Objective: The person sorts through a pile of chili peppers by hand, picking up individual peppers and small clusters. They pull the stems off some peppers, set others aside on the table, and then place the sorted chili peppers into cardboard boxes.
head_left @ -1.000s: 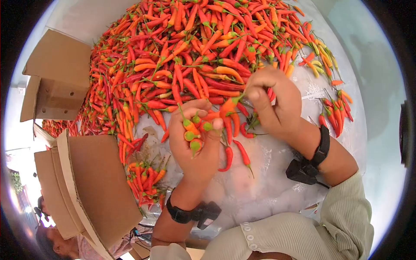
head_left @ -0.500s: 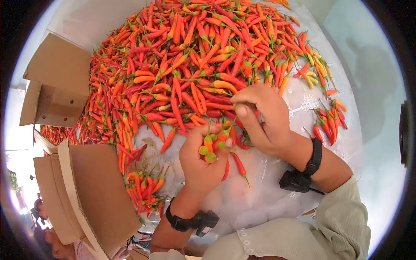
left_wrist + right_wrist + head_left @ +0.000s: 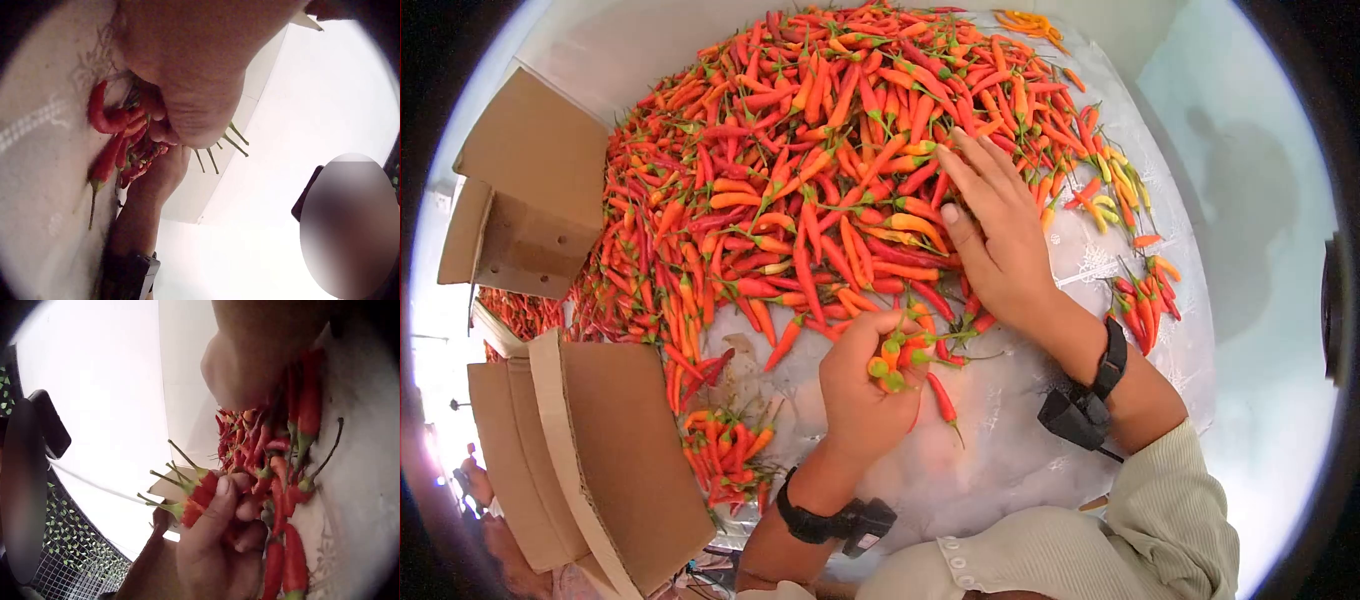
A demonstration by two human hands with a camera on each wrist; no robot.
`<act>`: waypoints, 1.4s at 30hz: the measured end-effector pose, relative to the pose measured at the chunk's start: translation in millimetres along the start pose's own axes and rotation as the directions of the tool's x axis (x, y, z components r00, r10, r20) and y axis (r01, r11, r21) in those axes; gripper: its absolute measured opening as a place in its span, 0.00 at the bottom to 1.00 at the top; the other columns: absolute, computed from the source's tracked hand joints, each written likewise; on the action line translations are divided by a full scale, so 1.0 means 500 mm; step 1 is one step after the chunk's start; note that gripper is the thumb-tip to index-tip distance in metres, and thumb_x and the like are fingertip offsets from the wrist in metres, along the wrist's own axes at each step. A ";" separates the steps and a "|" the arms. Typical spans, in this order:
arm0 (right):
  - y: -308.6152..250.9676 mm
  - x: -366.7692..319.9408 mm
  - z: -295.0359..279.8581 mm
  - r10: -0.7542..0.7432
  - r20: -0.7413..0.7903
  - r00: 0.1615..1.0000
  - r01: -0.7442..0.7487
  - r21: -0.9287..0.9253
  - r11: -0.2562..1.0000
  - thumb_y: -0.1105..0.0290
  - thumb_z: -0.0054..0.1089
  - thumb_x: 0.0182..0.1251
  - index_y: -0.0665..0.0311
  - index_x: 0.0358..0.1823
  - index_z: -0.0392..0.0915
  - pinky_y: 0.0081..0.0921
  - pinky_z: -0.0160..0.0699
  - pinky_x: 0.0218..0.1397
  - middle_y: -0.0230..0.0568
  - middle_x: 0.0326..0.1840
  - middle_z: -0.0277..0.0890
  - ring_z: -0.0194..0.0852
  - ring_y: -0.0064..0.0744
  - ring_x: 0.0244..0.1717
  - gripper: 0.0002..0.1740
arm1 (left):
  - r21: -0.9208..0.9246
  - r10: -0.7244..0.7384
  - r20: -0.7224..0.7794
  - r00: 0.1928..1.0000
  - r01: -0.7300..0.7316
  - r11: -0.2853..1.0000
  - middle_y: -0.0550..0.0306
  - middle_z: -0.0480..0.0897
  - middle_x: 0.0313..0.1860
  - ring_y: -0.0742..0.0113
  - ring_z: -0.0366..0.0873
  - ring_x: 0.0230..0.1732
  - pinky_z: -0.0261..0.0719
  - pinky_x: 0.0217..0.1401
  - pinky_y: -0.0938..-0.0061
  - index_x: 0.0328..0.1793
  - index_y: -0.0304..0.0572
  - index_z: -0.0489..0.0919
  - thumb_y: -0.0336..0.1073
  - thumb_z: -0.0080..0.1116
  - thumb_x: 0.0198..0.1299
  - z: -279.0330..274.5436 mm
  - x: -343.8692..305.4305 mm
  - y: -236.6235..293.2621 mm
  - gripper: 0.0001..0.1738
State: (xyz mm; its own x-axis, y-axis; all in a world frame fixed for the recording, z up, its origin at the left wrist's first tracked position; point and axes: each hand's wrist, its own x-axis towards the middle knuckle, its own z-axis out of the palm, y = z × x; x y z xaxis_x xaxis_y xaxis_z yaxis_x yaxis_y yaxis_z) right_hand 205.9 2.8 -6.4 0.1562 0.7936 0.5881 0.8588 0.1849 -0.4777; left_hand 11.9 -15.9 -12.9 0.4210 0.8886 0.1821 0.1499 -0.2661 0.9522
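Observation:
In the head view my left hand (image 3: 862, 395) grips a small bunch of orange-red chili peppers (image 3: 891, 362), green stem ends outward. The right wrist view shows that bunch (image 3: 199, 494) with its long stems pointing past the thumb. My right hand (image 3: 1012, 250) is stretched over the near right edge of a large chili pile (image 3: 780, 170), fingers straight and fingertips overlapping the peppers. Between the hands, a few peppers lie loose at the pile's edge. One red chili (image 3: 943, 399) rests on the pale plastic-covered table (image 3: 1000, 440), just right of my left hand.
Two open cardboard boxes (image 3: 625, 450) stand along the left side. Beside the nearer one lies a small chili heap (image 3: 725, 450). A bundle of red chilies (image 3: 1142, 308) and some yellowish ones (image 3: 1122, 185) are at the right. Another person (image 3: 510, 550) is at the lower left.
My right hand was close to the left with fingers bent; it has moved up over the pile and its fingers have straightened. The left hand keeps its bunch, shifted rightward and down.

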 end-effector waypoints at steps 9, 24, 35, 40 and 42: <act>-0.006 -0.014 -0.029 -0.105 -0.314 0.944 0.174 0.202 0.964 0.80 0.59 0.57 0.65 0.48 0.81 0.34 0.74 0.55 0.45 0.51 0.79 0.77 0.44 0.51 0.16 | -0.105 -0.078 -0.131 0.988 0.065 0.992 0.55 0.79 0.37 0.66 0.78 0.38 0.76 0.44 0.73 0.44 0.36 0.73 0.25 0.65 0.53 -0.001 -0.001 0.010 0.14; -0.061 -0.050 -0.036 -0.313 -0.151 0.938 0.345 0.506 0.790 0.83 0.61 0.55 0.65 0.47 0.80 0.26 0.81 0.37 0.43 0.40 0.82 0.82 0.39 0.36 0.16 | 0.126 0.202 0.001 0.979 -0.200 0.972 0.44 0.79 0.50 0.67 0.80 0.45 0.79 0.43 0.76 0.45 0.36 0.70 0.15 0.55 0.51 -0.012 -0.001 0.020 0.17; -0.024 -0.016 -0.009 -0.074 0.024 0.997 0.077 -0.169 0.983 0.78 0.59 0.54 0.55 0.52 0.79 0.39 0.67 0.56 0.44 0.53 0.71 0.70 0.46 0.53 0.21 | -0.007 0.063 -0.114 0.992 -0.065 0.998 0.53 0.76 0.41 0.68 0.78 0.38 0.77 0.43 0.75 0.50 0.36 0.69 0.26 0.65 0.56 -0.004 0.002 -0.004 0.18; -0.020 -0.015 -0.009 -0.017 -0.030 0.999 0.009 -0.244 0.970 0.73 0.62 0.55 0.56 0.51 0.78 0.38 0.66 0.53 0.41 0.50 0.71 0.69 0.43 0.51 0.19 | -0.025 0.081 -0.133 0.988 -0.085 0.996 0.55 0.77 0.38 0.72 0.77 0.33 0.76 0.38 0.77 0.48 0.35 0.72 0.24 0.65 0.54 0.000 0.006 0.011 0.17; -0.022 -0.014 -0.010 0.013 -0.025 1.000 -0.019 -0.257 0.966 0.69 0.64 0.53 0.56 0.50 0.79 0.39 0.65 0.52 0.39 0.48 0.70 0.69 0.41 0.49 0.20 | 0.023 0.133 -0.125 0.983 -0.131 0.991 0.56 0.77 0.37 0.72 0.77 0.32 0.77 0.37 0.77 0.48 0.35 0.72 0.23 0.64 0.54 -0.001 0.007 0.000 0.17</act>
State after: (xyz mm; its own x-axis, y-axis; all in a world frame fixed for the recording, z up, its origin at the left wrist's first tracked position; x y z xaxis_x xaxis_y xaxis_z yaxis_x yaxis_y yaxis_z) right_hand 198.0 -7.6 -1.9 0.1791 0.7811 0.5981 0.9522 0.0152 -0.3051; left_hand 13.0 -12.8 -12.0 0.3221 0.8849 0.3364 0.1136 -0.3889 0.9143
